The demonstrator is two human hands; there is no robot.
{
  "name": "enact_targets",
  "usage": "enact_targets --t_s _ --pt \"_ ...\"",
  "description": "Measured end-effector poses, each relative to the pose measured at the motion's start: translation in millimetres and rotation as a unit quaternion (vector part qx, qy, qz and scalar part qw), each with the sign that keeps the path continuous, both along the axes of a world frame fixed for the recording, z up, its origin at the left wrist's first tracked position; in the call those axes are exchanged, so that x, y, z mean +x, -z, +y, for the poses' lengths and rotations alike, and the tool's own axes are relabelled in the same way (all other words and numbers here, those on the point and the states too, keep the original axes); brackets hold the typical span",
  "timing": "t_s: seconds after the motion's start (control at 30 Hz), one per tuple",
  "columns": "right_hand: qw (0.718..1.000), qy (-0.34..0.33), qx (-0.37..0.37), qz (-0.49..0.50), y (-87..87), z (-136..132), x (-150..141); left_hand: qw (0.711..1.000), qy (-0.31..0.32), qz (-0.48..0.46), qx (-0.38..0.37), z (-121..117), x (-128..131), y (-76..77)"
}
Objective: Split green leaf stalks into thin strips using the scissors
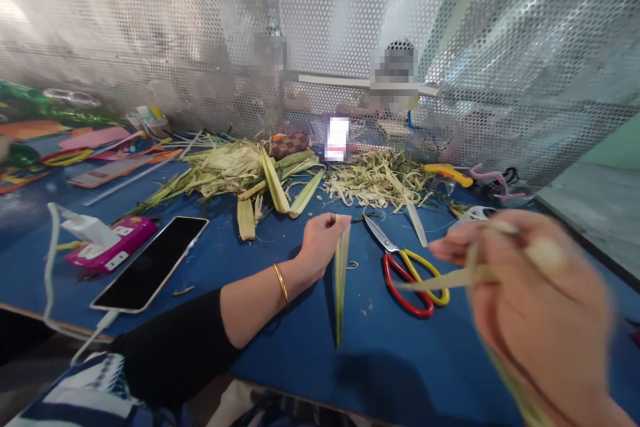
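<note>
So the scissors (391, 247) are my landmark. Left hand (320, 247) is just left of them, fingers pinched on a leaf strip (341, 287). Right hand (535, 300) is to their right, blurry, fingers closed round some pale strips (443, 280). Way off left, behind the phone (150, 265), a small holder (151, 124) has what look like tubes in it.

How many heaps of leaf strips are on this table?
2: the left heap lies beside the checked case, the right heap behind the scissors. I see no sign of a hidden one.
</note>
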State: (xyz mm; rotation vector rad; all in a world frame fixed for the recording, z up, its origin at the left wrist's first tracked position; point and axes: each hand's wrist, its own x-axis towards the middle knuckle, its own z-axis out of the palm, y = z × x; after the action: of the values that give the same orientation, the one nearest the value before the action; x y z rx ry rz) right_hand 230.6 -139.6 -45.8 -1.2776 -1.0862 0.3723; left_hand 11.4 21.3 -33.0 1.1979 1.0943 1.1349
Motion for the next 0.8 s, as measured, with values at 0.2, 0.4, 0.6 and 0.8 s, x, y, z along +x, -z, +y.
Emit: enact_targets --t_s 0.2,0.4,0.6,0.8 --pt "0.945 -0.167 -0.180 0.217 -64.2 86 -83 0.990 0.097 -0.077 -0.069 -24 2 -11.2" --pt "0.938 -0.178 -0.253 0.159 -32.0 88 -89 0.992 0.078 -0.077 -0.068 -31 6 -12.9" --pt "0.919 -0.188 -0.251 0.238 -30.5 93 -92 0.989 0.078 -0.093 -0.082 -33 5 -16.4" --pt "0.922 -0.199 -0.247 0.222 -32.6 91 -94 0.983 0.072 -0.117 -0.124 -34 5 -16.6"
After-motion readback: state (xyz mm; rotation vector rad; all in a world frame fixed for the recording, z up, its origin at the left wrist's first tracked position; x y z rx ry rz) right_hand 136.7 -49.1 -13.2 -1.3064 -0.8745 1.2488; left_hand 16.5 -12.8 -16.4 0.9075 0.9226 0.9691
